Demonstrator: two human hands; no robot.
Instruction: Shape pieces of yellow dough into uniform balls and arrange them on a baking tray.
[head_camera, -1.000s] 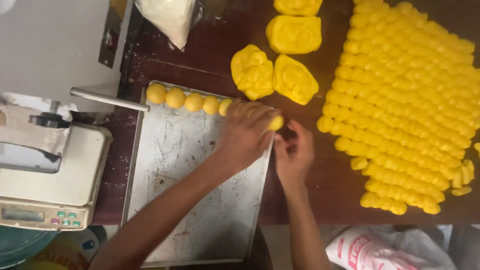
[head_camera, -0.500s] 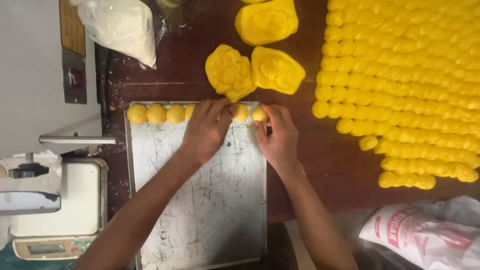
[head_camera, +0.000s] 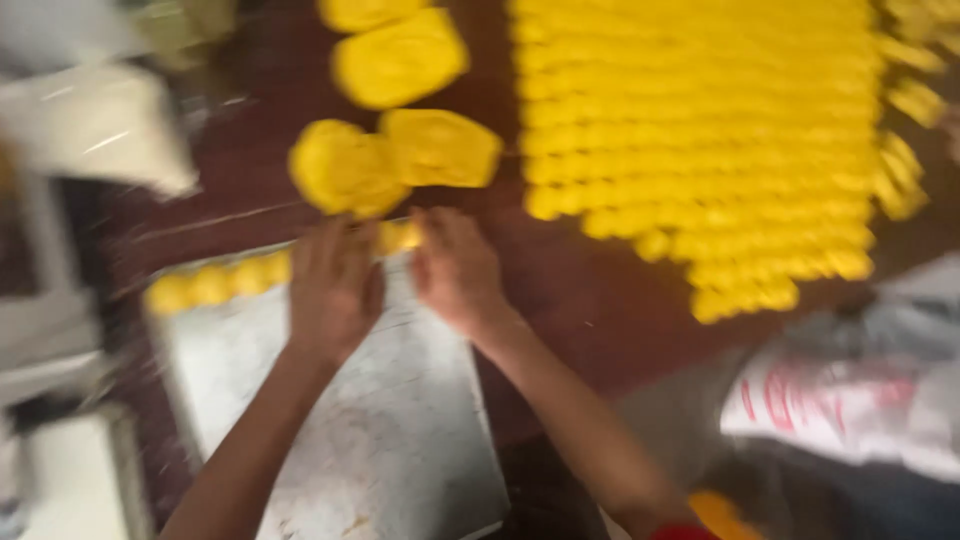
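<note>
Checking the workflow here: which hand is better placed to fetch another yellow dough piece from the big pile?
Probably the right hand: it lies on the side of the tray nearer the dough pile, while the left hand sits over the tray's ball row.

1. A metal tray (head_camera: 400, 440) lies on the tabletop (head_camera: 590, 290) right before me.
2. A row of dough balls (head_camera: 215, 285) runs along the tray's far edge, from its left corner toward my hands.
3. My left hand (head_camera: 335, 290) rests on the tray at that row; my right hand (head_camera: 455, 265) sits just beside it, at the tray's far right corner.
4. Dough lumps (head_camera: 395, 160) lie on the tabletop just behind my hands.
5. Rows of small dough pieces (head_camera: 700, 130) fill the tabletop to the right.
6. A plastic bag (head_camera: 850, 400) lies near me at the right.
</note>
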